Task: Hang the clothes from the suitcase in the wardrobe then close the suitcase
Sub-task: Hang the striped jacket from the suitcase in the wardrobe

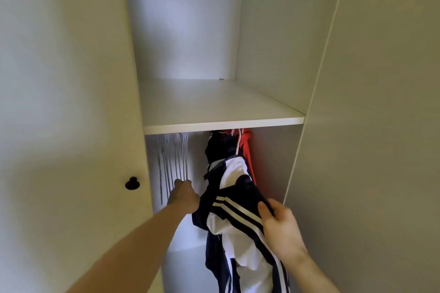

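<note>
Jacket (240,219) pinched by right hand (281,228); left hand (184,195) grips hangers (175,164).

We see the wardrobe (71,78) in smooth, matt white board, its shelf (214,107) the same, with a glossy black knob (131,183) on the left door. The navy and white jacket (238,211) looks like sleek, faintly shiny sports cloth, the red garment (248,150) behind it a softer, matt fabric. The empty hangers (175,162) near the left wall appear thin, smooth and pale; we cannot tell wire from plastic.
</note>
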### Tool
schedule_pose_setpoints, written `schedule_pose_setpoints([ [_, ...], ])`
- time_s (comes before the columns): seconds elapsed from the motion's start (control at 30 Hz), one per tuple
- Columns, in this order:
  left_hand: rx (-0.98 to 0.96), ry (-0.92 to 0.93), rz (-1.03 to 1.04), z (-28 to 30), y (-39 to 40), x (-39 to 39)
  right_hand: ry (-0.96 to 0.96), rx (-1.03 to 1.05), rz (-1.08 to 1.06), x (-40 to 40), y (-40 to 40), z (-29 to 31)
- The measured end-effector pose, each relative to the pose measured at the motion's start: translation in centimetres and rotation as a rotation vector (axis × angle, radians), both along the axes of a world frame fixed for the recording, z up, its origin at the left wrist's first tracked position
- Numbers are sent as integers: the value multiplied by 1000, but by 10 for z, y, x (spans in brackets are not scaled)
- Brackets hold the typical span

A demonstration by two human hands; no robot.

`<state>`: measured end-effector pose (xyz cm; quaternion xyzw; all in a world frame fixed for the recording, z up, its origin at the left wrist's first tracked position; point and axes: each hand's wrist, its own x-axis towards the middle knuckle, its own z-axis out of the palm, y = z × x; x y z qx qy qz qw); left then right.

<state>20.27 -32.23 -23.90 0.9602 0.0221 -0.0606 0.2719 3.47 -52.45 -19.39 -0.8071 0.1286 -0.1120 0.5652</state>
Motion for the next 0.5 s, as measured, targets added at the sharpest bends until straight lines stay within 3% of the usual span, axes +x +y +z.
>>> schedule_pose_setpoints([
  [0.5,-146,-215,24,24,29,-28,-61,-109,-45,128,15,37],
])
